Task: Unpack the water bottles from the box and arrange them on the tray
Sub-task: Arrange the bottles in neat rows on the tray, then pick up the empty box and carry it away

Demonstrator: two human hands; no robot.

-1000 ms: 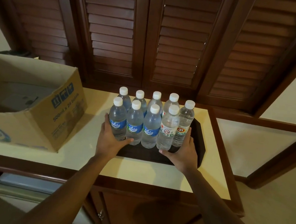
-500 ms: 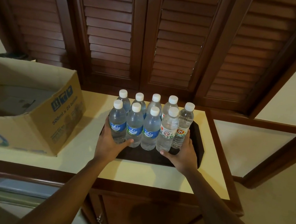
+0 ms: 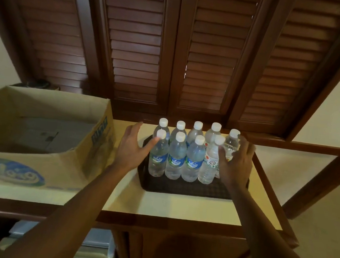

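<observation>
Several clear water bottles (image 3: 175, 157) with white caps stand upright in two rows on a dark tray (image 3: 180, 187) on the cream counter. My left hand (image 3: 133, 147) is spread beside the left end of the group, its thumb touching the front-left bottle. My right hand (image 3: 236, 162) rests against the right end, fingers apart around the red-labelled bottle (image 3: 210, 162) and the one behind it. The open cardboard box (image 3: 87, 157) stands to the left; no bottles show inside it.
The counter (image 3: 176, 207) has a dark wooden edge and drops off to the right. Louvred wooden shutters (image 3: 176, 43) rise directly behind the tray. A pale appliance (image 3: 93, 246) sits under the counter at the lower left.
Both hands have risen from the bases of the front bottles to the sides of the group, with fingers spread wider. The view has tilted and the bottles stand a little further back on the tray.
</observation>
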